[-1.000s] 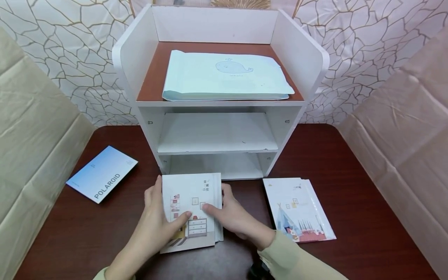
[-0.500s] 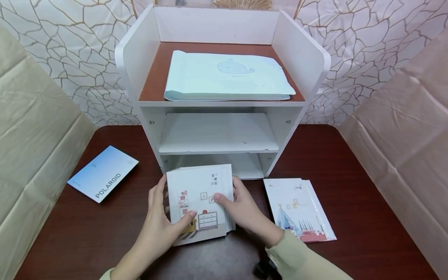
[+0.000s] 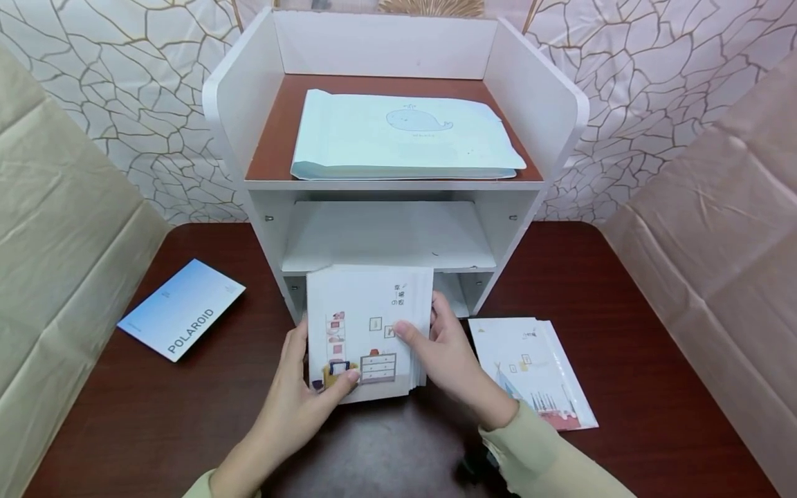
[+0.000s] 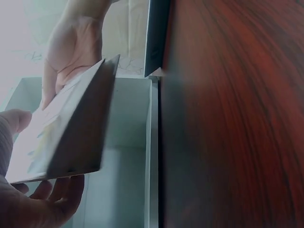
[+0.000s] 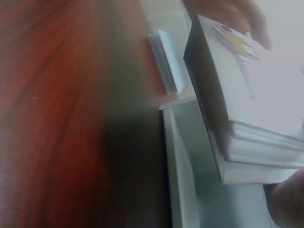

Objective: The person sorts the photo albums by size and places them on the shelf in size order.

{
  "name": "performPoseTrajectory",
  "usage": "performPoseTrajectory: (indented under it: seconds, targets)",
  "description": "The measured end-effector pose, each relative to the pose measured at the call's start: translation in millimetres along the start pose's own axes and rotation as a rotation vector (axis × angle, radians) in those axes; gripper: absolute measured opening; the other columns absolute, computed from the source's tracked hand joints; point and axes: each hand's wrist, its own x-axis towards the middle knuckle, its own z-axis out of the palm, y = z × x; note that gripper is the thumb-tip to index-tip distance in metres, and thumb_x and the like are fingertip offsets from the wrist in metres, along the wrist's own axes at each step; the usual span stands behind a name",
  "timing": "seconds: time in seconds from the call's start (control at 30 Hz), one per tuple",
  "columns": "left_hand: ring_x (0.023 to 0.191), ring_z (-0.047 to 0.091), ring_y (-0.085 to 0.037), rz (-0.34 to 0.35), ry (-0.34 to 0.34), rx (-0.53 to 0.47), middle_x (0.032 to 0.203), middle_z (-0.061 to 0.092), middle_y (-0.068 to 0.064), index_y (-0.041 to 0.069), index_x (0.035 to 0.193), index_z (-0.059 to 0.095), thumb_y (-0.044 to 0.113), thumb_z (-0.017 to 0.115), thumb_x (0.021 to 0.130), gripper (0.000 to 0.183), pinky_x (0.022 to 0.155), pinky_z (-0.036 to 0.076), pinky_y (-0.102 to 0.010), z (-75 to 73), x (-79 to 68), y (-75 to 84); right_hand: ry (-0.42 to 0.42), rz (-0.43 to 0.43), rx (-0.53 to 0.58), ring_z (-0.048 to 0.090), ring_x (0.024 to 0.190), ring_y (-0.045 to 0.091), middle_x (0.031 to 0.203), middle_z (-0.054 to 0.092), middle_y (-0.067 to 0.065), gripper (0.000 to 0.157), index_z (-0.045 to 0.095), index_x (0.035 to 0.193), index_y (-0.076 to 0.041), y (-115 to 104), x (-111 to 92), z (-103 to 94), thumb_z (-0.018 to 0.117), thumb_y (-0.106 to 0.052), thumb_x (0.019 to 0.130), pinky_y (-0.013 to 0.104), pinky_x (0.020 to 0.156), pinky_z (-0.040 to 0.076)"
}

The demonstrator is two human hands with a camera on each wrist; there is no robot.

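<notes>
Both hands hold a small stack of white books [image 3: 367, 304], raised off the table before the shelf's lower openings. Its top cover shows a drawn chest of drawers and picture frames. The left hand [image 3: 311, 387] grips the stack's left side, thumb on the cover and fingers underneath, as the left wrist view [image 4: 42, 204] confirms. On the other side, the right hand [image 3: 451, 360] grips the right edge with its thumb on top. In the right wrist view the stack [image 5: 256, 142] appears as several layered books.
A white shelf unit [image 3: 389, 185] stands behind, with a pale whale-print packet [image 3: 398, 138] on its top. A blue POLAROID booklet [image 3: 183, 308] lies left on the dark wood table [image 3: 168, 422]. Another pile of illustrated books [image 3: 535, 366] lies right.
Both hands have lifted the book stack off the table and carried it forward and slightly right, toward the shelf unit. The POLAROID booklet and right-hand pile stay put.
</notes>
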Motion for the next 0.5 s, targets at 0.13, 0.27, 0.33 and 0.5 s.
performPoseTrajectory:
  seconds: [0.13, 0.27, 0.33, 0.5]
  targets:
    - [0.103, 0.054, -0.013, -0.006, -0.026, -0.059, 0.128, 0.047, 0.004, 0.034, 0.148, 0.028, 0.024, 0.078, 0.084, 0.082, 0.080, 0.051, -0.026, 2.7, 3.4, 1.0, 0.019, -0.023, 0.031, 0.067, 0.095, 0.030, 0.122, 0.061, 0.014, 0.050, 0.037, 0.136, -0.016, -6.9, 6.8, -1.5, 0.062, -0.005, 0.094, 0.045, 0.075, 0.056]
    - [0.098, 0.062, -0.013, -0.039, -0.046, -0.128, 0.122, 0.058, 0.007, 0.037, 0.148, 0.027, 0.022, 0.076, 0.085, 0.081, 0.082, 0.052, -0.029, 4.8, 5.9, 3.8, 0.017, -0.022, 0.053, 0.066, 0.096, 0.029, 0.122, 0.061, 0.016, 0.051, 0.037, 0.138, -0.017, -12.0, 11.9, -3.3, 0.062, -0.006, 0.095, 0.043, 0.076, 0.056]
    - [0.096, 0.064, -0.012, -0.052, -0.041, -0.138, 0.118, 0.060, 0.008, 0.037, 0.147, 0.028, 0.021, 0.076, 0.085, 0.080, 0.081, 0.053, -0.029, 5.2, 6.4, 4.3, 0.012, -0.009, 0.067, 0.067, 0.096, 0.029, 0.122, 0.061, 0.016, 0.051, 0.037, 0.139, -0.018, -12.9, 13.7, -3.6, 0.061, -0.006, 0.095, 0.043, 0.077, 0.056]
    - [0.095, 0.064, -0.014, -0.035, -0.029, -0.154, 0.118, 0.059, 0.005, 0.034, 0.148, 0.028, 0.019, 0.074, 0.087, 0.078, 0.080, 0.054, -0.030, 4.8, 7.7, 3.9, 0.002, 0.017, 0.090, 0.066, 0.098, 0.028, 0.123, 0.061, 0.017, 0.051, 0.036, 0.140, -0.018, -11.7, 17.5, -2.2, 0.059, -0.006, 0.096, 0.042, 0.078, 0.056]
